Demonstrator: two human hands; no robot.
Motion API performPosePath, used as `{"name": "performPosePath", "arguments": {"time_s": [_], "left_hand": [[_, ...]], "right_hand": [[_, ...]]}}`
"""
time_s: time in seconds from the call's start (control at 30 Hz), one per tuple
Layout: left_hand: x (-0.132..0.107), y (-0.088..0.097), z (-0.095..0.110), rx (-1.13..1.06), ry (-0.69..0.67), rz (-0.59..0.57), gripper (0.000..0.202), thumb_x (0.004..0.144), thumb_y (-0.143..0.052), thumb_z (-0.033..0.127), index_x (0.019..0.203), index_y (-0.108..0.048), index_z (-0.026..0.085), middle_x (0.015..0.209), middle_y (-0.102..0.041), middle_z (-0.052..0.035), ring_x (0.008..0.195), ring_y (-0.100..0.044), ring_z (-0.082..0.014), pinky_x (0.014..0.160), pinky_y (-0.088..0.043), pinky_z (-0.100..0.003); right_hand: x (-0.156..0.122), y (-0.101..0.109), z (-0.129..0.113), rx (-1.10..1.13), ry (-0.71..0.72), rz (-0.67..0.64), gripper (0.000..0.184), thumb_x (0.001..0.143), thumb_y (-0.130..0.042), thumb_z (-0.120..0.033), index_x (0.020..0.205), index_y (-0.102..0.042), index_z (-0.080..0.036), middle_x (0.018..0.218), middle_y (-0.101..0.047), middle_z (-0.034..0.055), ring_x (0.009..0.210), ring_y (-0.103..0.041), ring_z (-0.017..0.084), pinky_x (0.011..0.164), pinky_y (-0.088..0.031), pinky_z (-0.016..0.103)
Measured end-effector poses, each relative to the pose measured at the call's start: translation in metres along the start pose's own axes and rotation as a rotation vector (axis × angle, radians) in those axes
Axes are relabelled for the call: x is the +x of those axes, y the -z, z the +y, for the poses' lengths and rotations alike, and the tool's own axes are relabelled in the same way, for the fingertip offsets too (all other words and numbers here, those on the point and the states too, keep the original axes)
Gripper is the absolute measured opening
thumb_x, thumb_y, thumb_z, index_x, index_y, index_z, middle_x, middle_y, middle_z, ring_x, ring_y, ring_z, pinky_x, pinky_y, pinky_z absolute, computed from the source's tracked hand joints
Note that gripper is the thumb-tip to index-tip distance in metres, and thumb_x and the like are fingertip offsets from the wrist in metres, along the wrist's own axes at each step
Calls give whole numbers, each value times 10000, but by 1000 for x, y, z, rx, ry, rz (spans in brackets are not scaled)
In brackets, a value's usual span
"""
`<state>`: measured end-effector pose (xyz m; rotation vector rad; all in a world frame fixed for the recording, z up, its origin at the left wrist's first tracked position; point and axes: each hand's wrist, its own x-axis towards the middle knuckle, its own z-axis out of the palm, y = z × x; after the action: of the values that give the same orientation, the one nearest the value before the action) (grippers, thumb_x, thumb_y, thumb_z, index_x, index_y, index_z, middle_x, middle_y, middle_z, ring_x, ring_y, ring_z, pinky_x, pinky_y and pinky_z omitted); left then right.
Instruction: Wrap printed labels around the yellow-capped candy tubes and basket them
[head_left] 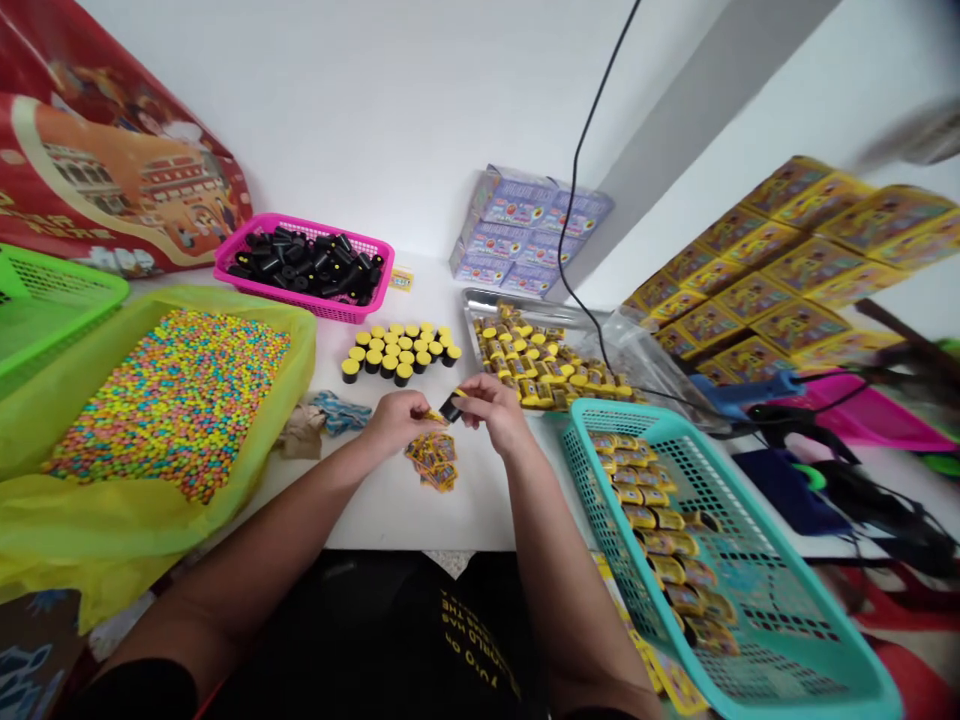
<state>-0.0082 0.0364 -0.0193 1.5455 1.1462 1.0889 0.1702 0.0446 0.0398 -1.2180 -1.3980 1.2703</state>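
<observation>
Over the white table, my right hand (491,408) pinches a small black canister (451,408) with a yellow end. My left hand (397,422) is closed on a yellow printed label (433,416), held close against the canister; whether the two touch I cannot tell. Below both hands lies a loose pile of similar printed labels (433,462). Just beyond them, several black canisters with yellow lids (405,350) stand upright in a cluster. Left of my left hand are a crumpled blue cloth (341,412) and a brown scrap (301,430).
A pink basket (300,300) holds black canisters. Candies (180,390) fill a yellow-lined bin (296,370) at left. Right are a metal tray (471,300) and a teal basket (787,540) with labelled canisters. Purple boxes (525,230) and yellow boxes (765,270) are stacked behind; a black cable (574,200) hangs down.
</observation>
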Motion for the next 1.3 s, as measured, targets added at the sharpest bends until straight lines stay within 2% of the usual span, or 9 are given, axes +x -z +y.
{"name": "performPosePath", "arguments": {"time_s": [0.13,0.3,0.53,0.7,0.87,1.03,1.2,1.3], "left_hand": [[-2,-1,1,23,-31,-42,268,614,-783,362,639,-629,144,598,-559,28,570,-469,-98,526,-357,-217],[-3,-2,3,-69,26,-87,321,581,-808,398,654,-631,140,598,-577,24,557,-480,-96,527,-374,-216],[-4,-4,10,-161,94,-117,320,537,-835,354,677,-653,131,610,-617,10,560,-525,-103,553,-412,-224],[-3,-2,10,-205,122,-140,298,543,-828,316,709,-669,126,611,-610,17,571,-536,-107,574,-421,-232],[-3,-1,10,-281,174,-150,350,535,-841,353,736,-667,124,596,-594,23,529,-516,-98,535,-405,-231],[-6,-2,15,-313,216,-145,389,541,-841,415,734,-668,126,561,-569,29,470,-451,-80,469,-336,-225],[-9,-5,18,-450,252,-131,406,522,-857,428,717,-679,120,631,-610,5,562,-508,-90,549,-387,-224],[-11,-7,18,-559,313,-170,428,503,-872,431,721,-674,121,648,-617,-4,589,-544,-106,577,-415,-237]], "right_hand": [[-13,0,3,30,20,18,286,582,-780,-317,739,-576,-193,505,-567,-66,382,-461,82,377,-286,205],[-17,3,8,117,19,52,269,596,-760,-326,747,-581,-194,515,-571,-67,374,-453,76,381,-311,208],[-18,-2,15,76,-4,104,290,569,-780,-329,723,-576,-190,485,-556,-69,370,-449,79,359,-285,195],[-19,-9,13,56,-4,92,299,568,-790,-348,719,-590,-183,515,-580,-54,385,-455,80,361,-289,200],[-21,-17,16,50,95,213,322,569,-813,-354,723,-584,-187,556,-592,-53,424,-482,83,397,-343,214],[-26,-27,21,92,140,337,358,570,-821,-380,721,-552,-199,599,-588,-53,444,-481,83,428,-398,229],[-34,-36,26,126,231,430,365,612,-802,-390,752,-513,-216,650,-561,-55,505,-489,90,458,-423,228],[-39,-38,29,149,206,418,387,630,-794,-413,738,-473,-227,636,-523,-67,473,-463,83,426,-392,221]]}}
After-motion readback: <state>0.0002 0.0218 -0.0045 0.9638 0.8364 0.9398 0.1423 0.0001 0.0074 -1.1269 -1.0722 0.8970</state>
